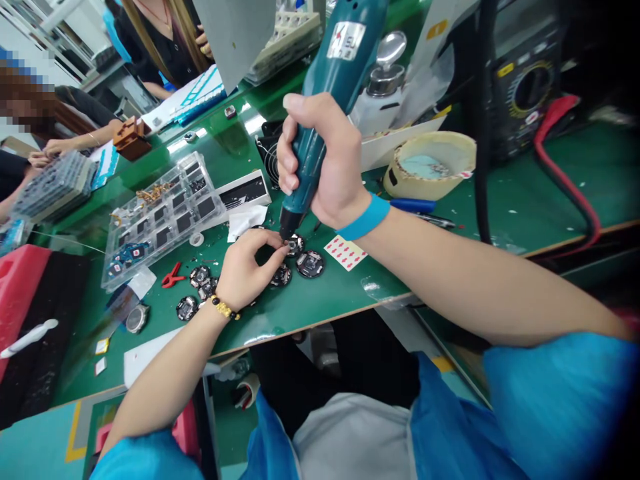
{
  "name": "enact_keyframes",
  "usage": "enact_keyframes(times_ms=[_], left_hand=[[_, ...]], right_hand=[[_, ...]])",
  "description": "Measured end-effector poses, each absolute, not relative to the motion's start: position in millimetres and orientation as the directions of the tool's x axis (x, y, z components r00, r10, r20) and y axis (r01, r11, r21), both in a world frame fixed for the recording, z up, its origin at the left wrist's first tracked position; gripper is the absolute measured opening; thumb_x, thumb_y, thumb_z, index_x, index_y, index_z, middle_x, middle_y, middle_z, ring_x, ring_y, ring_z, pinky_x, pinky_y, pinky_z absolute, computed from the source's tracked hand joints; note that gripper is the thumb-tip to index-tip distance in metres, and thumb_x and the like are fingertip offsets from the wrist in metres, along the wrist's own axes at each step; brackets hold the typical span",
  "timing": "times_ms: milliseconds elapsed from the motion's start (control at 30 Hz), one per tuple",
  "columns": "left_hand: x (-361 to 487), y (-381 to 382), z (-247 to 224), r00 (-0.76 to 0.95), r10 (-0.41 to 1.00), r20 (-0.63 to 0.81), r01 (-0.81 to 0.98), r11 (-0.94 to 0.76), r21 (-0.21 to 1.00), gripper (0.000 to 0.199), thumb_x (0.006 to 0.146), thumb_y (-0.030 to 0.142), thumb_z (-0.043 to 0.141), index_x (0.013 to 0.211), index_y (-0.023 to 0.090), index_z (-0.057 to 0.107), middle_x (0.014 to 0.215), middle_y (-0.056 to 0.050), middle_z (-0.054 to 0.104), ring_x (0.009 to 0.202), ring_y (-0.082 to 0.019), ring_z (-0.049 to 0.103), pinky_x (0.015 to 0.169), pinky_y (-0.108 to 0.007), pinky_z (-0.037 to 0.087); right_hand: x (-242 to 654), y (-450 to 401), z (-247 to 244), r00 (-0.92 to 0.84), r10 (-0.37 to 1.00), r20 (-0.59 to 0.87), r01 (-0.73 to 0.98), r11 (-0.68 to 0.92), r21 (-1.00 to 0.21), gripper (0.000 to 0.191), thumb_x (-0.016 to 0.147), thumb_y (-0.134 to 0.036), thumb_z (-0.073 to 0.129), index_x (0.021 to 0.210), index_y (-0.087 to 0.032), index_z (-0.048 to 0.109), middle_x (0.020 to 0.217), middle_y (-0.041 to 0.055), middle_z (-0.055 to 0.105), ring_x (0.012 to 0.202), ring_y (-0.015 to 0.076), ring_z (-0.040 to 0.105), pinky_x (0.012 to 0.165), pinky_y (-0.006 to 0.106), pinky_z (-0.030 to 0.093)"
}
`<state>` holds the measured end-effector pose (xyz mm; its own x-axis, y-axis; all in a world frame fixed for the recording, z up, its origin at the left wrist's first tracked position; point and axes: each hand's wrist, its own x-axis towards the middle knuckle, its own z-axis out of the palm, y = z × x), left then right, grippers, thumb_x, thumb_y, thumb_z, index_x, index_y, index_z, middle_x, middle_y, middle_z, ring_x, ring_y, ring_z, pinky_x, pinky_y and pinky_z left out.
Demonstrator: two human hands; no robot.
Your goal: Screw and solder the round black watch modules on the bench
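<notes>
My right hand (330, 153) is wrapped round a teal power screwdriver (313, 143), which tilts with its black tip pointing down. Thumb and forefinger of my left hand (250, 263) are pinched together right at that tip. Under them lies a small round black part (295, 245) with electronics on it; whether my fingers grip the part or something tiny at the tip is too small to tell. Another round part (311, 264) lies just to the right, and several more, such as one (187, 308), lie left of my left wrist. A red clip (173, 276) is nearby.
A clear compartment box (163, 217) stands at the left, a white tray (245, 191) behind my left hand. On the right are a cream tape ring (430, 163), blue-handled tool (413, 205), sticker card (345, 252), multimeter (527, 87) and hanging black cable (483, 133). Two people sit across the table.
</notes>
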<state>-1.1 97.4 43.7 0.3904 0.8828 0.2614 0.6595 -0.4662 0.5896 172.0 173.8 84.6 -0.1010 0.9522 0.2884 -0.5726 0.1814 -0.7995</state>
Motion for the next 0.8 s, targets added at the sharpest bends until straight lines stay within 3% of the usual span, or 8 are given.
enact_keyframes(times_ms=[200,400,800], left_hand=[[-0.4,94.0,50.0,0.395,0.872,0.29,0.715,-0.49,0.499,0.016,0.099,0.028,0.064,0.084,0.024,0.065,0.097,0.001,0.077,0.095,-0.022,0.066,0.091,-0.039,0.05],[1.7,90.0,47.6,0.506,0.832,0.227,0.702,-0.55,0.452,0.013,0.099,0.023,0.061,0.087,0.023,0.063,0.109,-0.001,0.078,0.103,-0.023,0.069,0.095,-0.041,0.054],[0.9,88.1,46.1,0.548,0.811,0.204,0.688,-0.576,0.442,0.012,0.099,0.023,0.061,0.087,0.024,0.06,0.113,0.0,0.078,0.117,-0.022,0.072,0.097,-0.039,0.057]], right_hand=[[176.6,177.1,88.7,-0.075,0.945,0.318,-0.619,0.206,-0.758,0.062,0.076,-0.08,0.072,0.07,-0.025,0.047,0.06,-0.0023,0.046,0.048,0.0146,0.041,0.045,0.03,0.037],[175.5,178.0,88.2,0.03,0.931,0.363,-0.53,0.323,-0.784,0.061,0.082,-0.079,0.068,0.065,-0.025,0.048,0.059,-0.0006,0.045,0.048,0.016,0.041,0.046,0.032,0.039],[172.2,165.4,83.5,-0.099,0.892,0.441,-0.466,0.35,-0.813,0.053,0.09,-0.063,0.071,0.062,-0.023,0.05,0.059,-0.0014,0.046,0.047,0.0141,0.04,0.047,0.032,0.036]])
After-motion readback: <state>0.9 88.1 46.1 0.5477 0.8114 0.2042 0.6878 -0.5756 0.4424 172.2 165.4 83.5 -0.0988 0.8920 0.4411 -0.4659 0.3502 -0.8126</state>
